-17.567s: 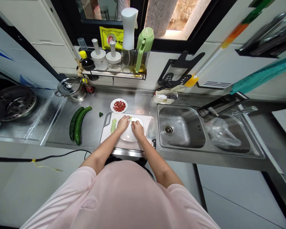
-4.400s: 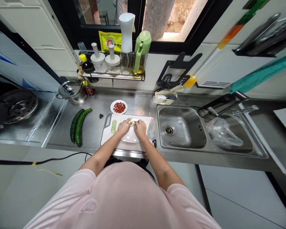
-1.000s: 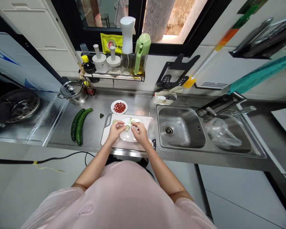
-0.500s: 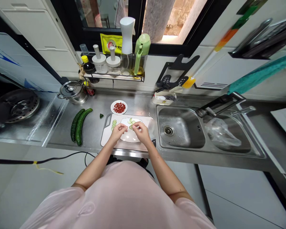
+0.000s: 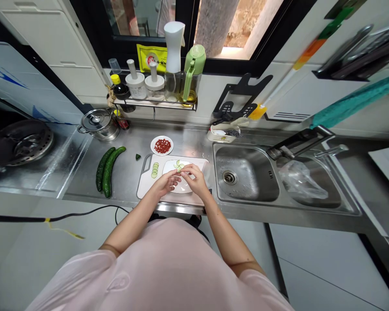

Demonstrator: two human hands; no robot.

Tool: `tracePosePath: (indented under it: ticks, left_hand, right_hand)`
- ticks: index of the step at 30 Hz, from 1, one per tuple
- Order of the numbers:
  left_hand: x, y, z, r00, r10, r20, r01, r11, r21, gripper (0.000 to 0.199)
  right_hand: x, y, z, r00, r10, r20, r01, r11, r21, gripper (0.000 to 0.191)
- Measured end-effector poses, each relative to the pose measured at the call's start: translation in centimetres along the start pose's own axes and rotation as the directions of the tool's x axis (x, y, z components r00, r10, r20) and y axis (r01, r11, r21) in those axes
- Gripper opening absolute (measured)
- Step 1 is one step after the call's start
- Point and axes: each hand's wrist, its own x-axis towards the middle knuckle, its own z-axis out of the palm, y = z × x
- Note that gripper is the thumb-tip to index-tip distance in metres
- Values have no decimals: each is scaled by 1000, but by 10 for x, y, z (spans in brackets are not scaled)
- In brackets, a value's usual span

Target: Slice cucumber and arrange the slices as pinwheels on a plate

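Head cam: yr L hand (image 5: 167,182) & R hand (image 5: 196,178), curled, nearly met over plate (image 5: 185,187) on board (image 5: 145,186); couldn't tell how tight either grip was or if holding anything. Cuke slices (image 5: 177,163) lay on plate, slice row (image 5: 154,170) nr board's handle.

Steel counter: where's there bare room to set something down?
The steel counter is bare between the cucumbers and cutting board, nearer than the green scrap, and between the small dish and white caddy. Crowded: the cutting board, with cucumber slices and a white plate, left hand and right hand above.
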Motion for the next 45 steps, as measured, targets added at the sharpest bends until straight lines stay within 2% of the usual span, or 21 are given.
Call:
tracePosePath:
  ticks: [2,7,14,20,26,31,35,40,45]
  left_hand:
    - [1,1,1,999,27,-29,-27,1000,4,40]
    - [2,5,5,981,176,-78,-170,983,74,37]
    - [11,7,5,930,332,-156,-301,934,192,39]
    - [17,4,1,849,513,-125,-469,842,266,40]
    - [18,3,3,805,588,-87,-536,781,319,39]
    - [21,0,4,810,579,-94,-504,770,392,39]
    - [27,-2,5,820,561,-113,-485,786,383,41]
    - [47,-11,3,837,537,-105,-459,793,401,35]
    - [79,-33,-10,875,480,-64,-409,803,433,30]
  right_hand:
    - [0,1,-1,1000,3,7,-3,1000,-8,19]
    - [0,1,-3,1000,-1,5,1,999,-44,18]
    - [1,3,-4,1000,-22,6,23,996,-86,16]
    - [-1,7,-2,1000,3,-8,-4,996,-89,16]
    - [-2,9,1,998,41,-38,-44,996,-84,18]
    - [-2,8,1,995,88,-39,-90,995,-52,22]
    - [-3,13,0,992,119,-36,-120,992,-33,24]
    - [-12,44,-2,985,172,-25,-174,977,-125,21]
    - [-27,81,-2,961,276,21,-260,927,-271,20]
